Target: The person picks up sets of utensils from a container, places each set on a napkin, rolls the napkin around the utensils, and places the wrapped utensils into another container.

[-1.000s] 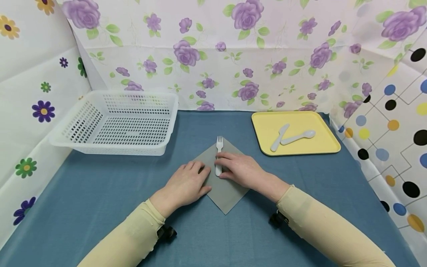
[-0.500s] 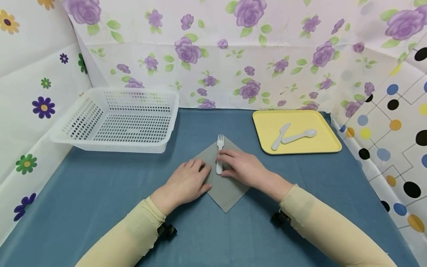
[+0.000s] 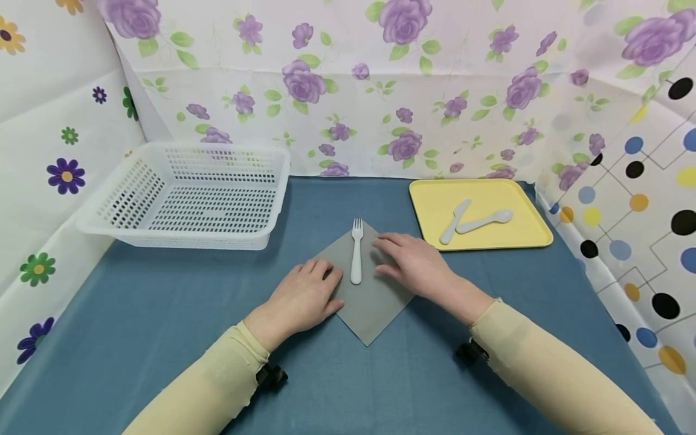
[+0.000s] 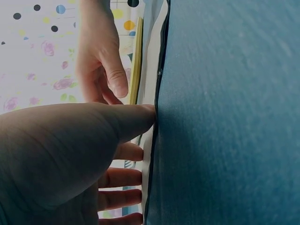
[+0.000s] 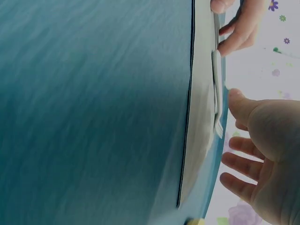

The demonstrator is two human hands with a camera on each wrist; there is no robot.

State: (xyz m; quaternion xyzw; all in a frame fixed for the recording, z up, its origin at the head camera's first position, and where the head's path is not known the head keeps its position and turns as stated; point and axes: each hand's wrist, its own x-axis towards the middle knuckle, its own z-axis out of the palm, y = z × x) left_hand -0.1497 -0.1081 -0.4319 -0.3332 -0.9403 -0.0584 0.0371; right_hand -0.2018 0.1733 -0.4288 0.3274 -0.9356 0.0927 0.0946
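A slender fork [image 3: 356, 255] lies on a square napkin [image 3: 371, 307].

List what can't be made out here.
Head view: left corner of the gray square sheet, hidden by the left hand; right corner, by the right hand.
Head view: right sleeve, cut by bottom edge.
Right wrist view: most of the yellow tray, cut by bottom edge.

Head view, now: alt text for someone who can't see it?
A fork lies on a grey square; the left hand touches the square's left side, the right hand hovers over its right. Behind: a white basket at left, a yellow tray with knife and spoon at right.
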